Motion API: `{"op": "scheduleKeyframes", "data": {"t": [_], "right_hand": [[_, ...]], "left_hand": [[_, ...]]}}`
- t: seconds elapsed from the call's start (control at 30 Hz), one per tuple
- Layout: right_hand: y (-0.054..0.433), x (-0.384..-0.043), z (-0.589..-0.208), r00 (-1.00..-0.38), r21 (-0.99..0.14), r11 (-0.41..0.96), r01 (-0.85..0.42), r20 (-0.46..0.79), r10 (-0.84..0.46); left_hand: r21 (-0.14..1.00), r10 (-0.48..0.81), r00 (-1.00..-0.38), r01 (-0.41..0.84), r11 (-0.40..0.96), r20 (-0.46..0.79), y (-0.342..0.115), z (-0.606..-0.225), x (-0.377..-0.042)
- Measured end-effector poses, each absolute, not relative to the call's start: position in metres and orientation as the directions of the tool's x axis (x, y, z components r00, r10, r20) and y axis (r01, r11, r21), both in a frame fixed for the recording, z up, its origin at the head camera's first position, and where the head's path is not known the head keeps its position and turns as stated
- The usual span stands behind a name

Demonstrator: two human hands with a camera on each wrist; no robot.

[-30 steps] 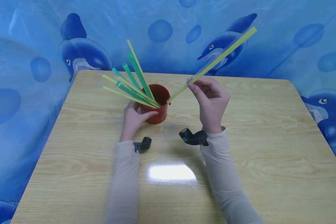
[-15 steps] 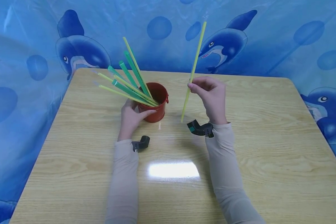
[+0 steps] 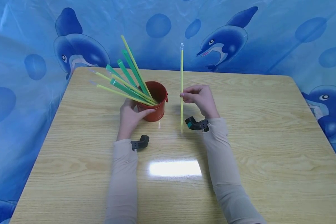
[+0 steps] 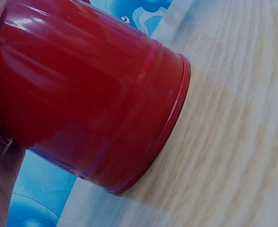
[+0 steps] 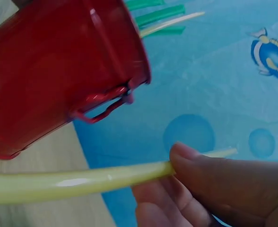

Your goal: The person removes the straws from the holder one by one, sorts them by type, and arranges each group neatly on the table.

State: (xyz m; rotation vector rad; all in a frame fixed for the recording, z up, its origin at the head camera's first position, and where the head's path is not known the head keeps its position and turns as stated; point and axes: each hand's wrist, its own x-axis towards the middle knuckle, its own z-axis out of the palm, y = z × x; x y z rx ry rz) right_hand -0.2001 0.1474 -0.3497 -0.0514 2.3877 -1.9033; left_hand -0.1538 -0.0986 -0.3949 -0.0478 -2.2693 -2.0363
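A red metal bucket (image 3: 152, 115) with small side handles stands upright on the table. My left hand (image 3: 129, 117) grips its left side, thumb across the front. In the left wrist view the bucket (image 4: 91, 94) fills much of the picture, and only parts of that hand show. Several green and yellow wrapped straws (image 3: 131, 88) lean leftward out of the bucket. Just right of it, my right hand (image 3: 200, 98) pinches one yellow straw (image 3: 182, 73) in a clear wrapper between thumb and fingers. This straw points away from me, apart from the bucket.
The wooden table (image 3: 268, 140) reaches to a blue dolphin-print backdrop (image 3: 123, 18) behind it and at both sides. Small black cameras sit on the left wrist (image 3: 140, 143) and the right wrist (image 3: 197, 123). Light glares on the tabletop between the forearms.
The pinched yellow straw has come away from the bucket's rim and swung from a rightward slant to straight ahead. My right hand has moved slightly left and lower; the left hand keeps its hold.
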Motion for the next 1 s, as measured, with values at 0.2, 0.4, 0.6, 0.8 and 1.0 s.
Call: {"op": "scheduleKeyframes", "data": {"t": [0.2, 0.4, 0.6, 0.8, 1.0], "right_hand": [[0.151, -0.210, -0.373, -0.976, -0.968, 0.200, 0.149, -0.176, -0.125], [0.154, -0.217, -0.394, -0.957, -0.960, 0.183, 0.211, -0.241, -0.160], [0.156, -0.220, -0.407, -0.938, -0.943, 0.187, 0.274, -0.305, -0.163], [0.155, -0.220, -0.415, -0.934, -0.925, 0.239, 0.293, -0.331, -0.134], [0.152, -0.218, -0.416, -0.942, -0.914, 0.292, 0.281, -0.321, -0.099]], "left_hand": [[0.990, -0.036, -0.995, 0.086, 0.110, 0.091, -0.099, -0.396, -0.155], [0.988, -0.037, -0.995, 0.092, 0.124, 0.097, -0.099, -0.397, -0.155], [0.988, -0.035, -0.994, 0.097, 0.124, 0.102, -0.099, -0.396, -0.155], [0.991, -0.035, -0.995, 0.091, 0.103, 0.095, -0.100, -0.396, -0.155], [0.991, -0.035, -0.995, 0.085, 0.102, 0.089, -0.099, -0.396, -0.155]]}}
